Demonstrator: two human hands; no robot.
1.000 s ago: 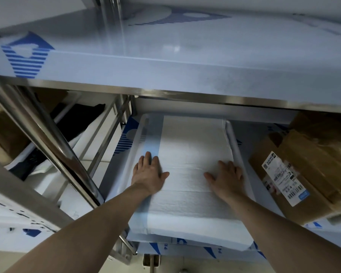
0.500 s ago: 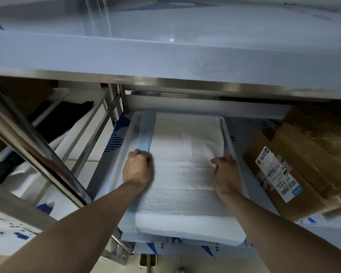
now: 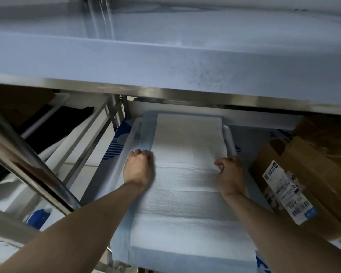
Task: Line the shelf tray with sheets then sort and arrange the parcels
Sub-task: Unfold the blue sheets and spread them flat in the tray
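The fingers (image 3: 144,154) of the left hand (image 3: 137,167) curl onto the sheet (image 3: 185,174) at its blue left border, and the right hand (image 3: 229,174) pinches its right side. Pulled unevenly, the sheet could bunch, skew, or slip off the shelf tray's (image 3: 229,138) front edge. It lies flat beneath both hands, left of the parcels (image 3: 313,174).

- Sheet (image 3: 185,174): white, pale blue borders.
- Liner (image 3: 118,142) beneath: white with blue stripes.
- Parcel (image 3: 311,174): brown, white label (image 3: 287,192) with black barcodes.
- Shelf frame (image 3: 165,91): silver.
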